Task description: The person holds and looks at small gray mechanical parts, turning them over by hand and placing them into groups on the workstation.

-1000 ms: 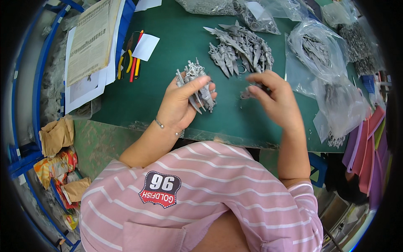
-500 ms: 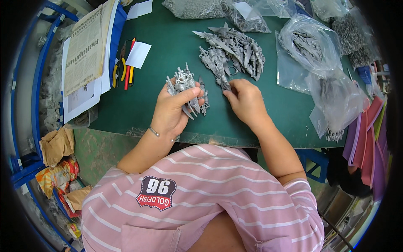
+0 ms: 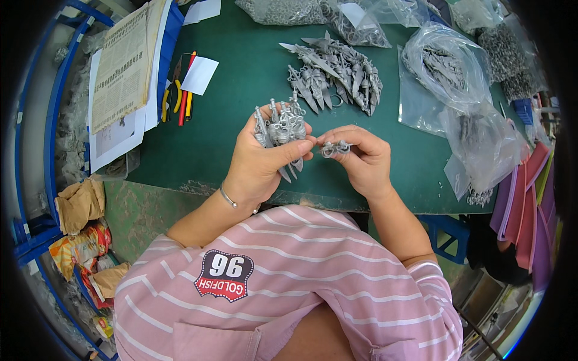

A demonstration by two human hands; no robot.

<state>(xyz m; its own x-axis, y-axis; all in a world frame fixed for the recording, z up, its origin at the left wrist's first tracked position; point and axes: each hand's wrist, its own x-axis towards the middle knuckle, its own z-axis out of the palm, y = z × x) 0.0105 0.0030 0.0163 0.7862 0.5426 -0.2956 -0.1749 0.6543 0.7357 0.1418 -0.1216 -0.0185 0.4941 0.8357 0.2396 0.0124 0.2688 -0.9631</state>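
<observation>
Between both hands [image 3: 313, 153], grey metal charms [image 3: 283, 127]

Clear bags: we see two plastic bags of grey metal parts [image 3: 448, 66] at the table's right side, another [image 3: 481, 144] just below them.
Far-edge bags: more clear bags of small grey pieces [image 3: 283, 9] (partly cut off).
Printed sheet: a yellowish paper [image 3: 123, 66] at left.
White slip: a small card [image 3: 200, 75] beside it.
Floor wrappers: orange snack packets, probably [image 3: 75, 249], lower left.
</observation>
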